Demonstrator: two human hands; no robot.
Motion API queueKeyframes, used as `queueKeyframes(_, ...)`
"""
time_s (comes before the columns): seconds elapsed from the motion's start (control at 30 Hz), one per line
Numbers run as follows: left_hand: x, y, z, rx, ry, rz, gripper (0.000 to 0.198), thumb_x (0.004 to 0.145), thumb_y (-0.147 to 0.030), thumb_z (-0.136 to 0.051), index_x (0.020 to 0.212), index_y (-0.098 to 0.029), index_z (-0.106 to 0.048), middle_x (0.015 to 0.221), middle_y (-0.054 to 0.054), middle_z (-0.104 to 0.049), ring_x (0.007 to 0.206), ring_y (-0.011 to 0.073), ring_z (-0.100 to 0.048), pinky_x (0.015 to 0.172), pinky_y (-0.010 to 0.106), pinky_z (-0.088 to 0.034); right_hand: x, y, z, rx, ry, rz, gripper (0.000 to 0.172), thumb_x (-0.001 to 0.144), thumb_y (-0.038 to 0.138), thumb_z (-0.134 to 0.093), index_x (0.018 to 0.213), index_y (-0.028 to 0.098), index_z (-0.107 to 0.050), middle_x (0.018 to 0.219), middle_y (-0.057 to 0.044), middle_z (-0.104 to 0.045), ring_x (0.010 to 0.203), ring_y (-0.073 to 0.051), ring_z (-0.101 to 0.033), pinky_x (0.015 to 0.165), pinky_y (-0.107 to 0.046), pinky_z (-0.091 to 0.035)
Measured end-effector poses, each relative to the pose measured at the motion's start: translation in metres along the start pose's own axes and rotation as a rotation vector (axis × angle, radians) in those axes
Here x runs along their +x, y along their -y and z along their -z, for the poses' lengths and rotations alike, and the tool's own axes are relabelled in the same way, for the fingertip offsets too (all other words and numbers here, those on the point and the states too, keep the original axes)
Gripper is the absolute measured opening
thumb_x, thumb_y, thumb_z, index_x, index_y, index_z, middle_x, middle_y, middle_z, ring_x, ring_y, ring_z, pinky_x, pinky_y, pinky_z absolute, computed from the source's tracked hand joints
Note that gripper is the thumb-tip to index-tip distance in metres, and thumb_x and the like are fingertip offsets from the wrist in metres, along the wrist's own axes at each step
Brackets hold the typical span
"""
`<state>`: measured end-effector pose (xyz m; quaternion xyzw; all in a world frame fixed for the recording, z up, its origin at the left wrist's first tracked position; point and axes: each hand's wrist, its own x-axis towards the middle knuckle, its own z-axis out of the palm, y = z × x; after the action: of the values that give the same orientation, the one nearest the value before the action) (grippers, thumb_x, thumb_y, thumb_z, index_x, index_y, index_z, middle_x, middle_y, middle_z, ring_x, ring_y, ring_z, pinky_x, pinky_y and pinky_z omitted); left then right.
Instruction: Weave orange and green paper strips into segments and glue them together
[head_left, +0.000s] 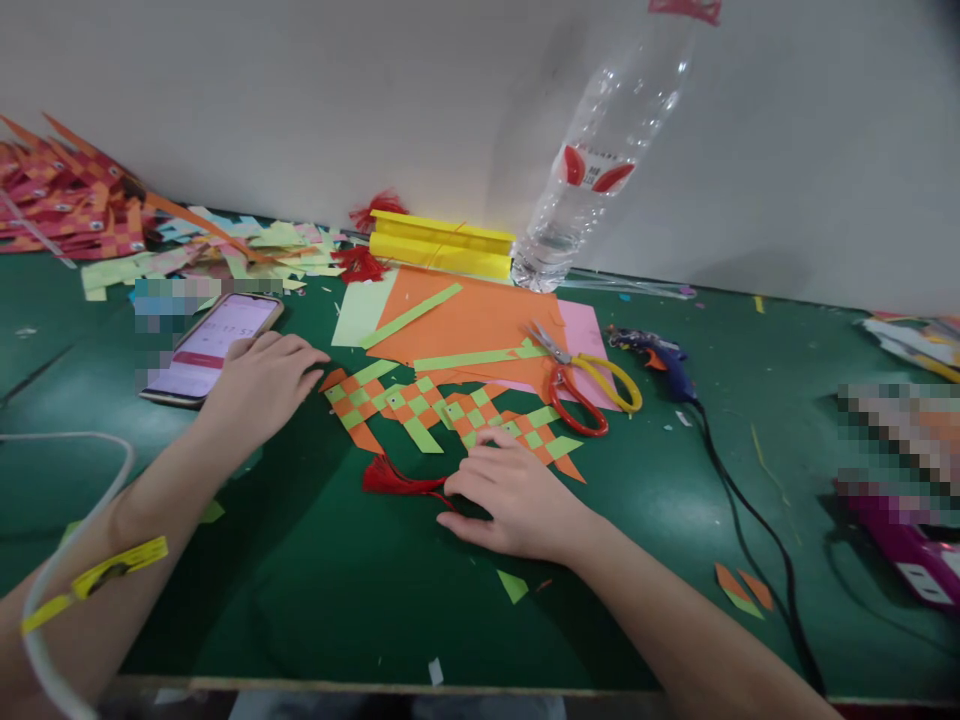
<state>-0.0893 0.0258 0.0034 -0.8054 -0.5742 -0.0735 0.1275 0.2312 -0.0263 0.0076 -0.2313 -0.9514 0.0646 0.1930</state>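
Note:
Four-sided woven strips of orange and green paper form several paper fish (417,405), lying in an overlapping row. My left hand (259,385) is open, fingers bent loosely, between the phone (217,345) and the leftmost fish; its fingertips reach close to that fish. Below the row lies a red tassel (397,480). My right hand (517,495) rests over the lower edge of the right-hand fish, thumb and forefinger apart beside the tassel's cord. Whether the forefinger touches the cord, I cannot tell. Scissors (577,378) with red and yellow handles lie above the right-hand fish.
Orange paper (457,320) lies behind the fish. Near the wall stand a yellow folded piece (442,245) and a tilted plastic bottle (592,160). A blue glue gun (660,360) trails its cord rightward. Paper scraps (262,245) and pink-orange woven fish (75,205) are heaped left.

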Motion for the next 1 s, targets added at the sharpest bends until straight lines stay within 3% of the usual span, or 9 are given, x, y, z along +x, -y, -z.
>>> queueKeyframes(0.13, -0.001, -0.001, 0.004, 0.071, -0.058, 0.013, 0.033, 0.094, -0.017, -0.035, 0.106, -0.016, -0.065, 0.102, 0.011, -0.068, 0.098, 0.0294, -0.057, 0.08, 0.042, -0.036, 0.001, -0.002, 0.0, -0.019, -0.158, -0.025, 0.03, 0.093, 0.032, -0.051, 0.067, 0.018, -0.06, 0.058, 0.002, -0.059, 0.056, -0.011, -0.048, 0.079, -0.031, -0.041)
queueKeyframes(0.27, 0.001, -0.005, 0.004, -0.027, -0.068, -0.022, 0.033, 0.093, -0.019, -0.036, 0.109, -0.018, -0.065, 0.106, 0.01, -0.067, 0.1, 0.0267, -0.056, 0.084, 0.04, -0.038, 0.001, -0.006, 0.002, -0.096, -0.271, -0.041, 0.033, 0.092, 0.022, -0.051, 0.06, 0.019, -0.054, 0.054, 0.004, -0.056, 0.052, -0.009, -0.045, 0.077, -0.029, -0.041)
queueKeyframes(0.43, 0.003, -0.007, -0.001, -0.158, 0.015, -0.086, 0.033, 0.094, -0.028, -0.037, 0.102, -0.025, -0.069, 0.107, 0.007, -0.066, 0.102, 0.0274, -0.056, 0.089, 0.044, -0.038, -0.002, -0.017, 0.015, -0.28, -0.248, -0.144, 0.018, 0.091, 0.017, -0.051, 0.077, 0.019, -0.062, 0.066, 0.001, -0.065, 0.06, -0.012, -0.054, 0.083, -0.033, -0.041)
queueKeyframes(0.57, 0.003, -0.004, 0.001, -0.141, 0.018, -0.066, 0.033, 0.094, -0.032, -0.039, 0.1, -0.024, -0.07, 0.107, 0.009, -0.066, 0.102, 0.0291, -0.055, 0.087, 0.044, -0.038, -0.004, -0.029, 0.024, -0.367, -0.273, -0.235, 0.021, 0.09, 0.018, -0.051, 0.072, 0.02, -0.061, 0.061, 0.0, -0.062, 0.058, -0.014, -0.054, 0.082, -0.034, -0.042)
queueKeyframes(0.8, 0.0, -0.001, 0.01, -0.062, 0.019, 0.014, 0.028, 0.092, -0.028, -0.045, 0.09, -0.022, -0.072, 0.104, 0.009, -0.068, 0.102, 0.0295, -0.055, 0.087, 0.045, -0.035, -0.015, -0.058, 0.027, -0.497, -0.379, -0.271, 0.019, 0.088, 0.016, -0.052, 0.071, 0.019, -0.059, 0.056, 0.001, -0.059, 0.054, -0.014, -0.051, 0.08, -0.035, -0.044)
queueKeyframes(1.0, 0.002, -0.007, 0.015, -0.075, -0.092, 0.012, 0.034, 0.097, -0.025, -0.034, 0.109, -0.018, -0.065, 0.109, 0.01, -0.068, 0.103, 0.025, -0.058, 0.092, 0.04, -0.035, -0.02, -0.068, 0.025, -0.486, -0.386, -0.301, 0.019, 0.089, 0.018, -0.051, 0.071, 0.02, -0.057, 0.055, 0.003, -0.056, 0.054, -0.014, -0.05, 0.08, -0.035, -0.044)
